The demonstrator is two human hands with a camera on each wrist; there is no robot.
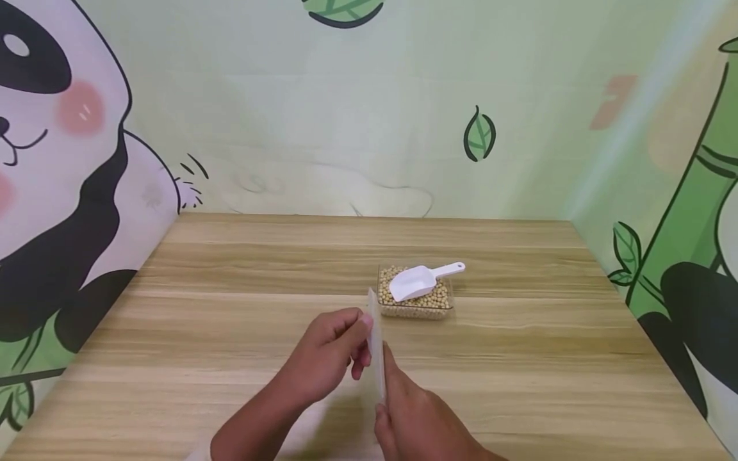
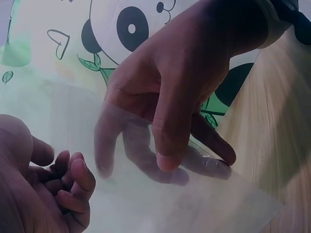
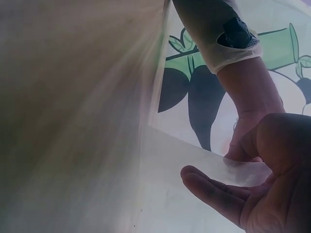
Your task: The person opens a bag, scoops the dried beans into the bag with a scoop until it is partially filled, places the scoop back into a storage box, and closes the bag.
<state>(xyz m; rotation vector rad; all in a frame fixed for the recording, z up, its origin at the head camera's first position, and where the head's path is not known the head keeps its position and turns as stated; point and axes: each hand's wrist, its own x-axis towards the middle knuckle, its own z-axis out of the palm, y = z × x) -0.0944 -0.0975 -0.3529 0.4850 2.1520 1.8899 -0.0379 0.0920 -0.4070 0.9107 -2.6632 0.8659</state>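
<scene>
A thin, flat translucent plastic bag stands upright, nearly edge-on in the head view. My right hand holds its near edge, thumb on the left face and fingers along the right face. In the left wrist view the right hand has its thumb before the film and its fingers hazy behind. At the bag's left face my left hand has curled fingers, the thumb tip against the film. Whether the left hand pinches the film is unclear.
Beyond the bag, a clear rectangular container holds pale round beans. A white scoop lies on them, its handle over the right rim. The wooden table meets a panda-patterned wall at the back and sides.
</scene>
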